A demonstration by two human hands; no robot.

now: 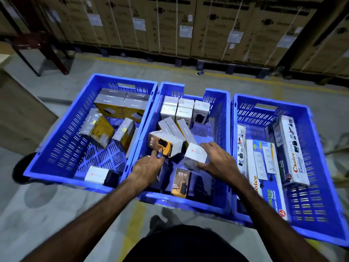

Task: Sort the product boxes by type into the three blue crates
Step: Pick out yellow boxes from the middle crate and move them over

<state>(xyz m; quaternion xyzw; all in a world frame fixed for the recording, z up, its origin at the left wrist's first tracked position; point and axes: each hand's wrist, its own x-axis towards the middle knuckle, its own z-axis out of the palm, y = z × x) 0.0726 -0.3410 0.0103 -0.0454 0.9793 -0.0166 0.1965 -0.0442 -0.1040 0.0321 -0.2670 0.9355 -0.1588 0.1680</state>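
Three blue crates stand side by side on the floor. The left crate (62,148) holds yellow and grey boxes (98,129) and one white box (96,174) near its front. In the middle crate (221,129) are white charger boxes (186,110) at the back and 65W boxes. My left hand (147,169) grips the lower edge of a tilted 65W box (162,143). Over to the right, my right hand (217,159) holds a small white box (195,156). The right crate (319,167) contains long extension socket boxes (264,167).
Another 65W box (181,182) stands upright at the front of the middle crate. Tall cardboard cartons (170,25) line the back on pallets. A brown carton (20,114) sits to the left, and a dark round object (20,171) lies by the left crate's corner.
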